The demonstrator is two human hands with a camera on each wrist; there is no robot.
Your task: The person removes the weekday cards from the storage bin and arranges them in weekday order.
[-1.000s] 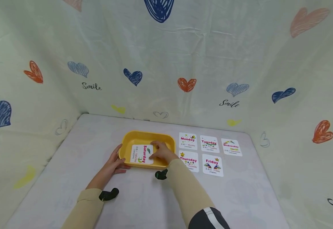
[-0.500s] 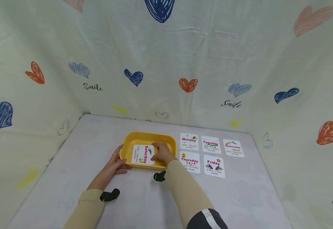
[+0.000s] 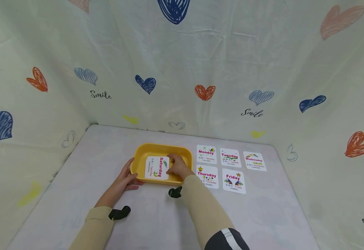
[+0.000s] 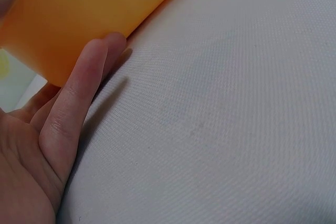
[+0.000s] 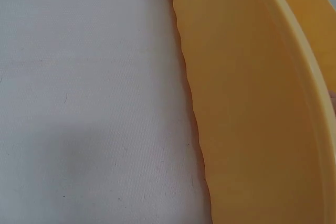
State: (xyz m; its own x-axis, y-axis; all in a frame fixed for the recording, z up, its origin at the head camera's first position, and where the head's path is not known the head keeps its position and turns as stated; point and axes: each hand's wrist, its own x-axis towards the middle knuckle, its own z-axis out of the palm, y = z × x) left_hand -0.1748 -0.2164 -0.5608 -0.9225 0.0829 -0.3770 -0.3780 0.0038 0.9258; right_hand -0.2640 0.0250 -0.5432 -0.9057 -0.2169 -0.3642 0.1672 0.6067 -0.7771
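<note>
A white card printed "Saturday" (image 3: 157,168) lies sideways inside the yellow tray (image 3: 152,149). My right hand (image 3: 180,167) reaches into the tray from the near right, thumb and fingers pinching the card's right edge. At the tray's left end, my left hand (image 3: 123,180) holds the rim, thumb near the front corner. Close up in the left wrist view, fingers (image 4: 71,106) rest against the outer wall of the tray (image 4: 100,9). The right wrist view mostly shows the tray's front wall (image 5: 247,98); the right fingers are largely hidden there.
Right of the tray, cards lie in two rows: Monday (image 3: 206,154), Tuesday (image 3: 230,158) and Wednesday (image 3: 255,161) behind, Thursday (image 3: 207,176) and Friday (image 3: 233,181) in front. The right forearm passes close to Thursday. A heart-patterned curtain (image 3: 169,55) borders the white table (image 3: 150,222).
The Saturday card has shifted slightly away and to the right in the tray, with the right fingers still at its edge. The left hand has stayed on the tray.
</note>
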